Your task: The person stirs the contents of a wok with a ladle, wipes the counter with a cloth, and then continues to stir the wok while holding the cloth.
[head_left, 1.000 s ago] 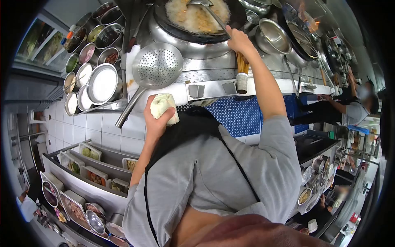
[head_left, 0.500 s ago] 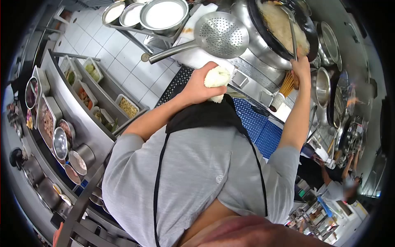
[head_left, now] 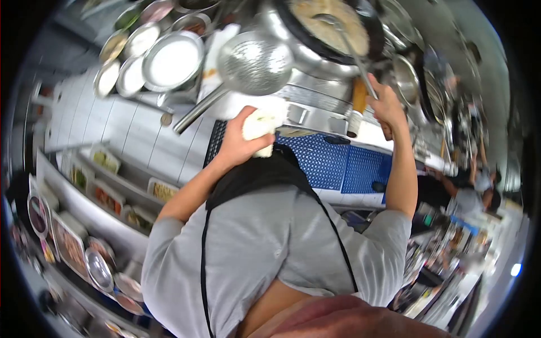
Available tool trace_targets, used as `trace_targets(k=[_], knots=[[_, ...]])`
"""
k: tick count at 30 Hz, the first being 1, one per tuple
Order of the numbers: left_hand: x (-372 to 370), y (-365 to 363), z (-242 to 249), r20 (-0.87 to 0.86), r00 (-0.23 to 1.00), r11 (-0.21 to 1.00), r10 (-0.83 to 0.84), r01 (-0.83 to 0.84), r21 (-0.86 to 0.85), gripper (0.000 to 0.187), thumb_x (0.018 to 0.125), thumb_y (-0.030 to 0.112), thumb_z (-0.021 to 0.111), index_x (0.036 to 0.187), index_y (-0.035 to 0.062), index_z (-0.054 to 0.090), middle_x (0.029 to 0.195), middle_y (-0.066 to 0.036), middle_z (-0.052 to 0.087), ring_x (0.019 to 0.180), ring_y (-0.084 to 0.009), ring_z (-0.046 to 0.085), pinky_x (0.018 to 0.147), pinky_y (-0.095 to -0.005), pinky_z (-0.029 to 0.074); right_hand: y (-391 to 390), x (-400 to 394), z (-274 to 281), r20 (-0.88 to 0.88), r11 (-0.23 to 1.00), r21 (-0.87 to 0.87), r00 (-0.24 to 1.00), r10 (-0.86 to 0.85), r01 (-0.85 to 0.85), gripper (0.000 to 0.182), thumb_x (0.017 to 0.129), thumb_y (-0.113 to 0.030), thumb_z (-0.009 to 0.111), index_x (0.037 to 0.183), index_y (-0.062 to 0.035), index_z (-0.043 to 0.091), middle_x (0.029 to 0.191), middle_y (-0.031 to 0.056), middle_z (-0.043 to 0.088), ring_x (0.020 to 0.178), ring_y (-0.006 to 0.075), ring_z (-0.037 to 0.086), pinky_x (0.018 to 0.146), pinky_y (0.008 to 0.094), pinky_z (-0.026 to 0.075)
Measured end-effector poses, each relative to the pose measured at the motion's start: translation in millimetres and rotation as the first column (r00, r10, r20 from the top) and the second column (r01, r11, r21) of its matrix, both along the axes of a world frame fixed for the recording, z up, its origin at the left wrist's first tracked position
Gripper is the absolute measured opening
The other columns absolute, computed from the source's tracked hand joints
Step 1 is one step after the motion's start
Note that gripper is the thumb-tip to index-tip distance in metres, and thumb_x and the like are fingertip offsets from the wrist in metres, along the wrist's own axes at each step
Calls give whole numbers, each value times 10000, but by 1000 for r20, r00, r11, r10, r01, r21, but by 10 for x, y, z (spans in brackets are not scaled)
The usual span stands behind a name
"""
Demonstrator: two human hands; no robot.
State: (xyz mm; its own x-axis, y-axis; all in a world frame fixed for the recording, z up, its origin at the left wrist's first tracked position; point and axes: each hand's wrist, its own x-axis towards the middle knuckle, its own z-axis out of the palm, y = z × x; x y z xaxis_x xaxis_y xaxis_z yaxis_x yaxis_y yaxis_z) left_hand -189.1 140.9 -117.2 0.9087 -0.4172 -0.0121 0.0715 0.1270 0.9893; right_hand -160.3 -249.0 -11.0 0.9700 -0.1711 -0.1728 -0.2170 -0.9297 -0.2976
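Note:
My left hand (head_left: 236,141) is wrapped round a bunched white cloth (head_left: 259,130) in front of the black apron. My right hand (head_left: 387,106) grips a long-handled metal ladle (head_left: 354,55), its wooden handle end showing below the fist. The ladle's bowl rests in the pale, frothy liquid (head_left: 315,12) inside a dark wok (head_left: 294,37). Between my hands and the wok, to the left, lies a large perforated strainer (head_left: 256,63), its handle pointing down and left. A bundle of thin sticks in a white-wrapped holder (head_left: 355,121) stands beside my right hand.
Bowls of white powder or liquid (head_left: 173,61) stand at upper left. A counter with food trays (head_left: 107,197) runs along the left. Metal bowls (head_left: 404,79) sit right of the wok. Blue perforated mats (head_left: 321,160) lie below the stove edge. Other people (head_left: 470,197) work at far right.
The view has turned, showing more bowls at upper left. The ladle's bowl has shifted left within the wok and my right hand with it. My left hand keeps the cloth.

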Motion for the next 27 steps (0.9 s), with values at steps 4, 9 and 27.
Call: trace_targets(k=[4, 9, 27], knots=[[74, 3, -4, -20, 999, 999, -39, 39, 7, 421, 740, 108, 782, 1087, -10, 577, 941, -62, 665, 873, -109, 608, 794, -281, 504, 112, -244, 295, -90, 989, 99, 991, -102, 110, 697, 785, -58, 598, 1466, -79, 450, 687, 150, 625, 446, 185, 578, 476, 344, 501], [169, -36, 14, -29, 999, 999, -46, 45, -12, 415, 740, 96, 768, 1096, -12, 585, 959, -64, 656, 870, -121, 612, 792, -285, 506, 121, -461, 489, -140, 989, -48, 979, -148, 143, 708, 798, -44, 585, 1486, -89, 425, 738, 204, 656, 475, 222, 595, 541, 371, 524], [39, -313, 129, -55, 998, 999, 37, -38, -25, 442, 746, 94, 762, 1127, -28, 573, 972, -75, 648, 855, -128, 611, 764, -282, 506, -225, 683, -558, 122, 983, -152, 989, -83, 101, 450, 788, -46, 606, 1223, 15, 507, 1057, 311, 661, 1046, 470, 630, 915, 529, 506]])
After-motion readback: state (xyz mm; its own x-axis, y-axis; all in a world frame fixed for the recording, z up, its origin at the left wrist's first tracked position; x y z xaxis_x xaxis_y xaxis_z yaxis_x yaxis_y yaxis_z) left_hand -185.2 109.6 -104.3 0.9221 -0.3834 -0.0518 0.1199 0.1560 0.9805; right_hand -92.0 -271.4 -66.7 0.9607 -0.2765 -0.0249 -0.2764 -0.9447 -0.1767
